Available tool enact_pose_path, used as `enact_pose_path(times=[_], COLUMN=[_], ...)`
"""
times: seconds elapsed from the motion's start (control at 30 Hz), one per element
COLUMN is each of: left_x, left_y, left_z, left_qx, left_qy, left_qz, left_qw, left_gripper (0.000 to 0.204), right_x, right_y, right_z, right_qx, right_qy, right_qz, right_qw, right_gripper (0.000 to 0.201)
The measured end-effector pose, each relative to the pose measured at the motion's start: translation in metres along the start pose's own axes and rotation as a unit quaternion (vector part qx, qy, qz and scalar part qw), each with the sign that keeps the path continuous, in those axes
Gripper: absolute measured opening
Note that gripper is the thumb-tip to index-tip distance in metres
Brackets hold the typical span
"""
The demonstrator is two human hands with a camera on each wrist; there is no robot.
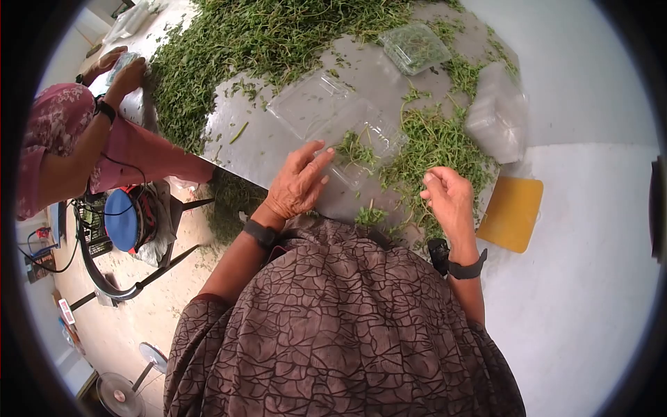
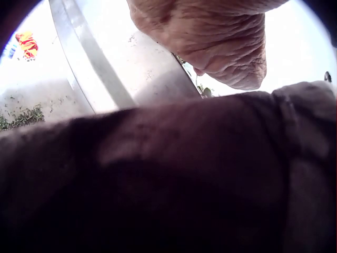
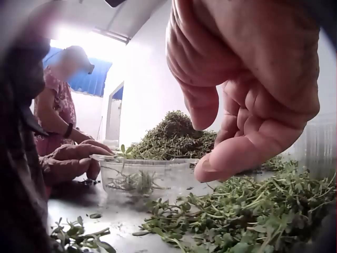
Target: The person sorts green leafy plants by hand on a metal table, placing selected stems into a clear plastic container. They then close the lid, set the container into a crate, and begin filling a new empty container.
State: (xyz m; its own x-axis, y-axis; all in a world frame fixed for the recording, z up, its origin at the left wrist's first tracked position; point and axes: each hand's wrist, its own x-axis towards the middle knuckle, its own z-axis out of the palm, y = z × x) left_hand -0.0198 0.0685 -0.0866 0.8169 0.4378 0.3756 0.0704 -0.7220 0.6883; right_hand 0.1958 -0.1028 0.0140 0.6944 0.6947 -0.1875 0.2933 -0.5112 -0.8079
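A clear plastic clamshell box stands unfolded on the metal table, its lid (image 1: pixel 306 104) towards the back and its base (image 3: pixel 179 171) nearer the person. A few green sprigs (image 1: pixel 356 147) lie inside the base. The left hand (image 1: pixel 299 182) is at the left side of the base, its fingers stretched out and right at the rim in the right wrist view. Over a small heap of leafy greens (image 1: pixel 445 142) hangs the right hand (image 1: pixel 450 201), fingers loosely bent, with a gap between thumb and forefinger and nothing seen in it. The left wrist view is mostly blocked by dark cloth.
A large mound of greens (image 1: pixel 243 48) covers the table's far side. A filled clear box (image 1: pixel 415 48) stands at the back, and stacked empty boxes (image 1: pixel 497 115) at the right. A yellow board (image 1: pixel 512 214) juts past the edge. Another person (image 1: pixel 73 146) works at the left.
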Motion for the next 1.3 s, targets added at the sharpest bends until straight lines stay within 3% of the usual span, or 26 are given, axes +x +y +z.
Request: enact_pose_path(times=[0.13,0.2,0.37,0.43,0.57,0.73,0.93,1.07,1.13,1.3], left_x=[0.001,0.001,0.006,0.008,0.025,0.038,0.049,0.052,0.048,0.050], left_y=[0.002,0.003,0.008,0.009,0.031,0.034,0.044,0.050,0.051,0.048], left_z=[0.000,0.000,-0.006,-0.005,-0.005,0.000,-0.002,-0.005,-0.007,-0.010], left_qx=[-0.001,-0.004,0.180,0.185,0.171,0.150,0.153,0.148,0.151,0.161], left_qy=[0.033,0.037,0.027,0.009,-0.036,-0.105,-0.190,-0.179,-0.109,-0.095], left_qz=[0.000,-0.006,0.084,0.108,0.106,0.104,0.064,0.088,0.091,0.120], left_qw=[0.999,0.999,0.980,0.977,0.979,0.978,0.968,0.969,0.978,0.975], left_gripper=[0.049,0.048,0.046,0.048,0.057,0.039,0.035,0.039,0.043,0.045], right_x=[-0.015,-0.023,-0.034,-0.033,-0.031,-0.035,-0.036,-0.034,-0.036,-0.049], right_y=[0.018,0.031,0.051,0.049,0.041,0.053,0.055,0.047,0.047,0.057], right_z=[-0.008,-0.009,-0.009,-0.013,-0.021,-0.019,-0.022,-0.025,-0.030,-0.033], right_qx=[0.001,-0.059,-0.052,-0.088,-0.125,-0.115,-0.133,-0.125,-0.145,-0.137], right_qy=[0.009,0.023,0.012,0.013,0.000,0.006,0.000,0.025,0.043,0.086], right_qz=[0.030,0.002,-0.016,-0.054,-0.047,-0.097,-0.083,-0.100,-0.105,-0.054], right_qw=[0.999,0.998,0.998,0.995,0.991,0.989,0.988,0.987,0.983,0.985], right_gripper=[0.017,0.014,0.012,0.011,0.010,0.008,0.008,0.008,0.008,0.013])
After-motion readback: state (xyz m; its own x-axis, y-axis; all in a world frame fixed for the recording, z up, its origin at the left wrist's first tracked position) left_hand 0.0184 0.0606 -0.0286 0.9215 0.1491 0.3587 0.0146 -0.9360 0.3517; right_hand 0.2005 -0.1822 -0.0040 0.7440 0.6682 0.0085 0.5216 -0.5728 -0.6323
